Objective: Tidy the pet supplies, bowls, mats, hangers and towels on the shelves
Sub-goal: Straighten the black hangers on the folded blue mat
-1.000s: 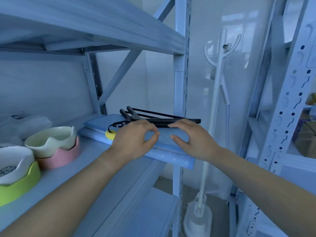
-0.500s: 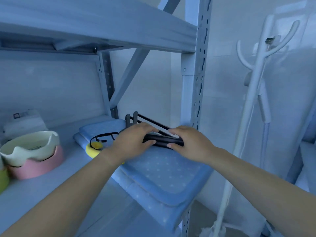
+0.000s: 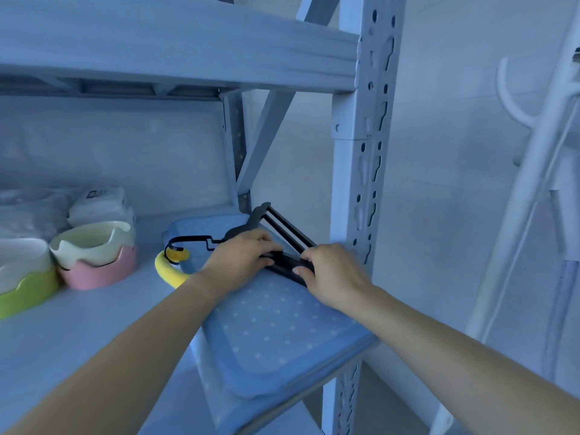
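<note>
From the head camera, I have both hands on a bundle of black hangers (image 3: 287, 231) that lies on the top mat (image 3: 276, 334) at the right end of the shelf (image 3: 78, 334). My left hand (image 3: 241, 262) curls over the middle of the bundle, fingers on top and thumb tucked under. My right hand (image 3: 335, 274) grips the end nearest the front, fingers wrapped over the bars and thumb pressing their side. The hangers run slantwise from the shelf's back right corner toward its right edge. Their hook (image 3: 188, 239) points left across the mat.

The top mat is blue with pale dots and rests on a lower mat (image 3: 219, 403) of the same cloth. Both overhang the shelf's front edge beside the upright post (image 3: 364, 183). A yellow piece (image 3: 169, 273) pokes out at the mats' left edge, under the hook.

Toward the shelf's left end a cream bowl (image 3: 94, 243) sits in a pink base (image 3: 97, 273). Just beside it a white bowl (image 3: 22, 255) sits in a green base (image 3: 25, 293). White packets (image 3: 100, 202) lie behind them along the back edge. A white coat stand (image 3: 533, 183) stands right of the post, off the shelf.
</note>
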